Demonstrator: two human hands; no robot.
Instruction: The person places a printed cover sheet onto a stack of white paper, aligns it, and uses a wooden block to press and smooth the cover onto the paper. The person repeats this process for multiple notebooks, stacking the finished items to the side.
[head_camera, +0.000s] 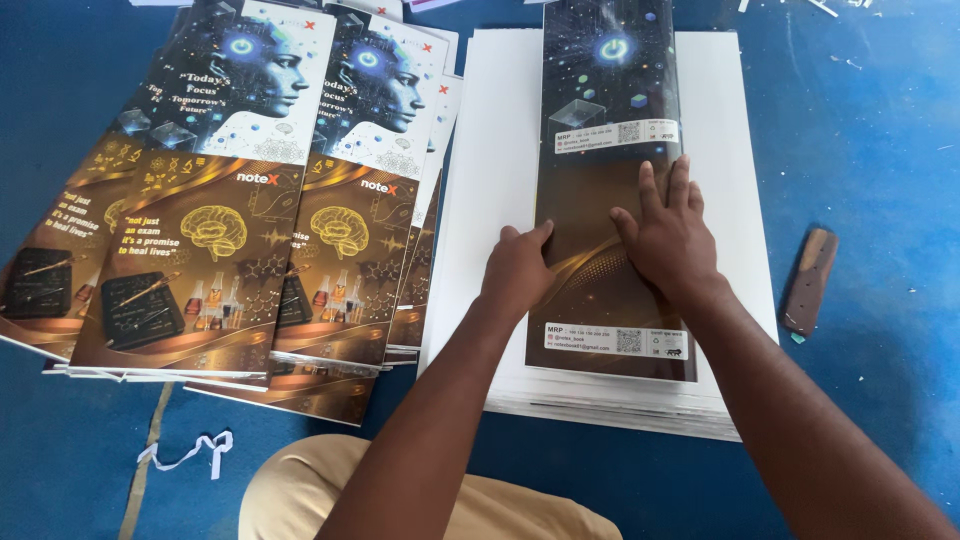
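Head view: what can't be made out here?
- Dark printed cover: its top is cut off by the upper edge; its middle lies under the left hand and right hand.
- White paper stack: sheet count, edges too fine.
- Pile of printed covers: lower ones hidden by those on top.
- Small brown object on the blue floor: too small to identify.

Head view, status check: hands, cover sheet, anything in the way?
Both hands flat: left hand at cover sheet's left edge, right hand mid-sheet. Sheet atop white paper stack. Printed covers fanned left, wooden block right; neither obstructing.
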